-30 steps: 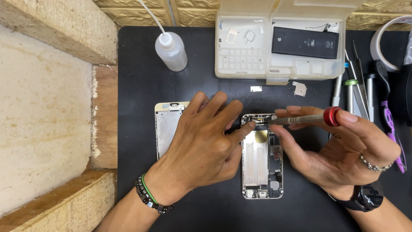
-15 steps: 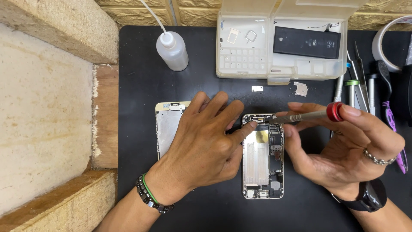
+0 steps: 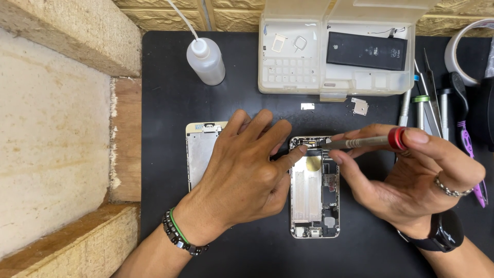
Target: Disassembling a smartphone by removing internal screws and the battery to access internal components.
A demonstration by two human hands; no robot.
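Note:
An opened phone body point(image 3: 314, 194) lies on the black mat point(image 3: 164, 113), its inner parts showing. My left hand point(image 3: 244, 172) rests flat beside it, the forefinger pressing on the phone's top left corner. My right hand point(image 3: 406, 177) grips a thin screwdriver with a red cap point(image 3: 368, 141), held almost level, with its tip at the top edge of the phone. A detached screen panel point(image 3: 198, 152) lies face down left of the phone, partly under my left hand.
A clear plastic parts box point(image 3: 337, 54) with a black battery point(image 3: 368, 50) stands at the back. A squeeze bottle point(image 3: 206, 61) is back left. Two small metal brackets point(image 3: 359, 106) lie loose on the mat. Several tools point(image 3: 437, 110) and a tape roll point(image 3: 465, 51) sit right. Wooden blocks point(image 3: 56, 154) border the left.
My right hand has shifted slightly, and the screwdriver's red cap moved up and right while its tip stays at the phone's top edge. My left hand has not moved.

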